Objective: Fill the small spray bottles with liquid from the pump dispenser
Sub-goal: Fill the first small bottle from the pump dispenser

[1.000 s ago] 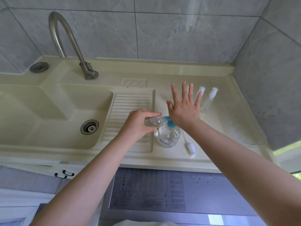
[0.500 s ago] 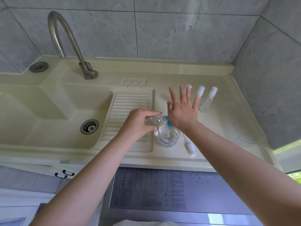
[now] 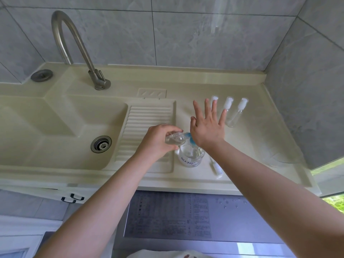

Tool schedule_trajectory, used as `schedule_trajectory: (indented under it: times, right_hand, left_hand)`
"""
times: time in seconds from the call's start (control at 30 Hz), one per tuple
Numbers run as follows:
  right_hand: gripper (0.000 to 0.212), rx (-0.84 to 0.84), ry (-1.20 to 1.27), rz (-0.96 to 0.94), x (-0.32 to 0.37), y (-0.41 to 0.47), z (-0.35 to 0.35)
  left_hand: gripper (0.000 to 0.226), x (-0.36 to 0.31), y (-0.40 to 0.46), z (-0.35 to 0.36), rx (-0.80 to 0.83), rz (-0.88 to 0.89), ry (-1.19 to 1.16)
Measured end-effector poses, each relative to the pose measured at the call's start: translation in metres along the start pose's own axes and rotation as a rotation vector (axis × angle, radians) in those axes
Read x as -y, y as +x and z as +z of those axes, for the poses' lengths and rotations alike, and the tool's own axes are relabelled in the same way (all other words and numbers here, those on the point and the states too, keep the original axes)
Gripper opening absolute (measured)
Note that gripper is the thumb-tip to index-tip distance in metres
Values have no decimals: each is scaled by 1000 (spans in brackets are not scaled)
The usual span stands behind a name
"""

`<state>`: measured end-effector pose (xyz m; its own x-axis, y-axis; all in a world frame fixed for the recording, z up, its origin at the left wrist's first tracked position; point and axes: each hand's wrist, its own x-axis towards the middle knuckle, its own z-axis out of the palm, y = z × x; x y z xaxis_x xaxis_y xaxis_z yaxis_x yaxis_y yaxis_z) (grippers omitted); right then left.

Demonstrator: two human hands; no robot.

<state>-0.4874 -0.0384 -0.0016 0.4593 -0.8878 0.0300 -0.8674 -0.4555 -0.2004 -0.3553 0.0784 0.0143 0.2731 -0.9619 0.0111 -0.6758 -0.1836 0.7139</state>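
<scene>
A clear pump dispenser (image 3: 191, 155) with a blue pump head (image 3: 189, 138) stands on the cream counter beside the washboard. My left hand (image 3: 158, 141) grips a small clear spray bottle (image 3: 174, 139), tilted on its side with its mouth at the blue nozzle. My right hand (image 3: 206, 127) presses the heel of its palm on the pump head, fingers spread straight. Three small capped spray bottles (image 3: 236, 112) lie side by side behind my right hand, partly hidden by the fingers. A white sprayer cap with its tube (image 3: 216, 167) lies right of the dispenser.
The sink basin (image 3: 61, 131) with its drain (image 3: 101, 144) lies to the left, under a curved metal tap (image 3: 78, 49). A ribbed washboard (image 3: 149, 123) sits between basin and counter. Grey tiled walls close the back and right. A clear container (image 3: 286, 155) stands at the right edge.
My right hand has sunk a little lower on the pump head. My left hand holds the small bottle in the same place at the nozzle.
</scene>
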Motion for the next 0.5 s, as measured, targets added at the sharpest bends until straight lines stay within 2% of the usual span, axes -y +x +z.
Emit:
schedule_trajectory:
  times: [0.13, 0.5]
  right_hand:
    - [59, -22, -15, 2, -3, 1, -4]
    - [58, 49, -24, -10, -1, 2, -3]
  left_hand:
    - [55, 0, 0, 0, -2, -8, -13]
    - [55, 3, 1, 1, -14, -8, -8]
